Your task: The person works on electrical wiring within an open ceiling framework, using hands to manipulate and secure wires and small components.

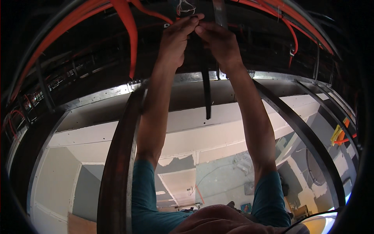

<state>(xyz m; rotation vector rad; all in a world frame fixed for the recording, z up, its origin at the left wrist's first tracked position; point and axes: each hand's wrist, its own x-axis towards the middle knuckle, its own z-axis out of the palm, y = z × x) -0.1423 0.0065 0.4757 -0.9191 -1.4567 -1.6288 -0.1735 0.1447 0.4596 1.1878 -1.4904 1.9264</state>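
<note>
Both my arms reach up to the top of the view, and the fingertips of my two hands come together there. My left hand (176, 39) is closed, its thumb and fingers pinched at a dark spot below some thin white wires (186, 7). Beside it my right hand (222, 43) is also closed, thumb and forefinger pressed together against the left fingertips. What the fingers hold is too dark and small to make out. A narrow black strip (206, 91) hangs below the hands; whether it is held by them cannot be seen.
Orange flexible conduits (128, 37) run overhead and hang at both sides. A metal ceiling channel (191, 78) crosses behind my arms, with dark metal studs (120, 163) joining it. Light plasterboard panels (58, 171) and a grey floor (222, 179) lie beyond. A yellow item (336, 133) is at right.
</note>
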